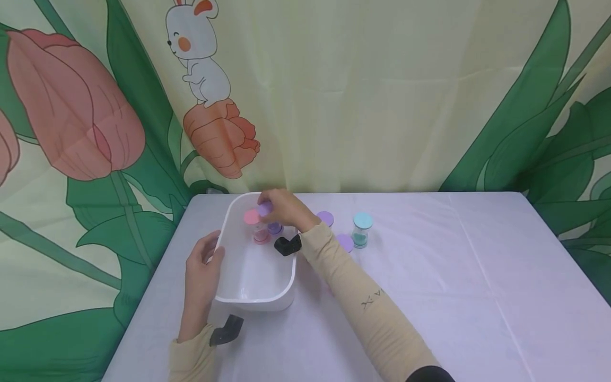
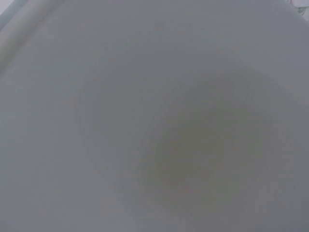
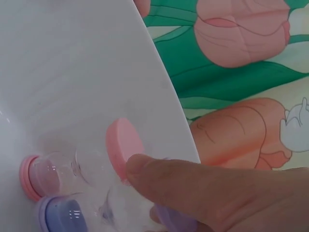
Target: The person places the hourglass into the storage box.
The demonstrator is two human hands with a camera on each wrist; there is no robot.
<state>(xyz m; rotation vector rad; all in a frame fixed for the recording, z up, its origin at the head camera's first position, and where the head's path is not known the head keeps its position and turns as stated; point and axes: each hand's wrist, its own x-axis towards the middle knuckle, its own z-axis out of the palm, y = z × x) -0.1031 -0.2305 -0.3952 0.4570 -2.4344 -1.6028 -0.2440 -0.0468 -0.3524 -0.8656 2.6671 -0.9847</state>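
Note:
A white bin (image 1: pixel 253 270) stands on the left part of the table. Inside it, near the far end, are two upright sand timers: a pink-capped one (image 1: pixel 260 237) and a purple-capped one (image 1: pixel 265 208). My right hand (image 1: pixel 288 209) reaches over the right rim and holds the purple sand timer by its upper end. In the right wrist view, its thumb touches the cap of the pink sand timer (image 3: pixel 121 145). My left hand (image 1: pixel 202 268) rests against the bin's left outer wall, fingers and thumb at the rim. Only the blurred white bin (image 2: pixel 145 96) fills the left wrist view.
Right of the bin stand a teal sand timer (image 1: pixel 361 232) and two purple-capped ones, a farther one (image 1: pixel 326 218) and a nearer one (image 1: pixel 345 243), partly behind the right forearm. A pink bit peeks out below the sleeve. A printed curtain (image 1: pixel 363 106) hangs behind the table.

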